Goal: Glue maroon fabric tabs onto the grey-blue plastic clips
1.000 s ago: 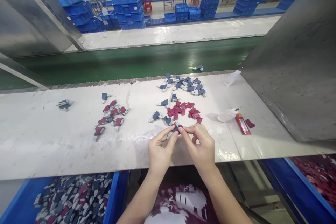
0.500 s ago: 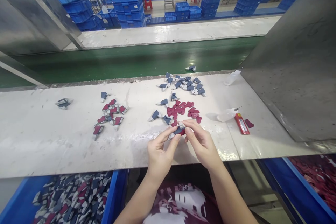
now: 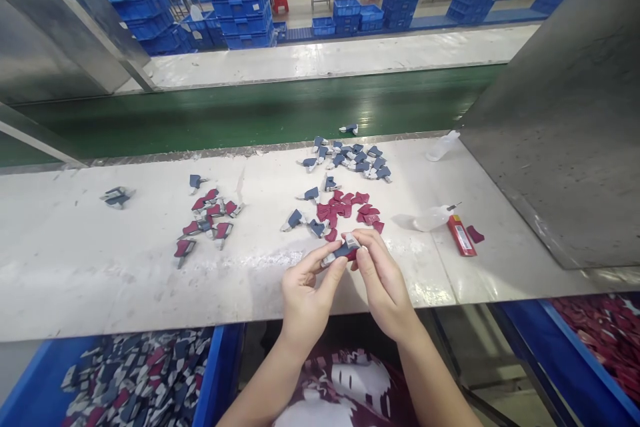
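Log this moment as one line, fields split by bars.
left hand: holds navy-grey part | right hand: holds same part | maroon pieces: on bench beyond hands | green belt: bears similar part

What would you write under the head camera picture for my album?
Two hands hold a small part above a white table, near red pieces.

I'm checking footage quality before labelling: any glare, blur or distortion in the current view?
Head view: glare on the white tabletop and green belt; wide-angle stretching towards the edges; printing on the red packet too soft to read.
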A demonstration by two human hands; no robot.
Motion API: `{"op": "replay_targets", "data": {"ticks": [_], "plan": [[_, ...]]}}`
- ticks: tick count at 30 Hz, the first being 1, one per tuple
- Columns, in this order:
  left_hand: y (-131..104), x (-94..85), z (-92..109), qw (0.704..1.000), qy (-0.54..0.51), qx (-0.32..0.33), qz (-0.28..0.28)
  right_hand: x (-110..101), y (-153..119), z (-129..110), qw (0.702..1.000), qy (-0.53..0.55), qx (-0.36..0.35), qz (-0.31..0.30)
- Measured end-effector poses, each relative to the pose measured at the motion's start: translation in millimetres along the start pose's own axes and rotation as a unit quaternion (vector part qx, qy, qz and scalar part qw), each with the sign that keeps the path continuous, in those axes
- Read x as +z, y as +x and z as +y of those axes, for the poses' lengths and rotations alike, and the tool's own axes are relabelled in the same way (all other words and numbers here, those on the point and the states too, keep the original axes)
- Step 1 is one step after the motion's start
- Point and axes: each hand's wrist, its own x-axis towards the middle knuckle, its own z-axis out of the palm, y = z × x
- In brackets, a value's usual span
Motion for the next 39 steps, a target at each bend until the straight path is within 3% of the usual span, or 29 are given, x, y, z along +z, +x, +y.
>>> {"op": "replay_targets", "data": {"ticks": [7,18,23,26,30,33,36,39], "plan": [[-1,1.2,1,1.0,0.008,-0.006,-0.002,-1,0,-2,1.0,-0.014,-0.011,-0.007],[-4,1.0,-3,1.0,0.007,0.005,0.011,5,1,0,0.999,0.051,0.017,-0.006],[-5,2.1,-5,0.999,0.034,0.031,0.016,6,1,3,0.997,0.065,0.018,0.049],[-3,-0.2,-9,0.998,0.047,0.039,-0.003,7,1,3,0.991,0.103,0.05,0.067],[2,-10.4,-14,0.992,0.073,0.069,-0.074,5,3,4,0.982,0.15,0.095,0.056],[5,-16.3,-15,0.99,0.096,0.082,-0.069,2,6,6,0.979,0.159,0.119,0.038],[6,-17.7,-12,0.993,0.088,0.064,-0.048,-2,6,7,0.99,0.112,0.088,0.02],[6,-17.8,-8,0.992,0.089,0.067,-0.052,-8,7,5,1.0,-0.004,-0.016,0.027]]}}
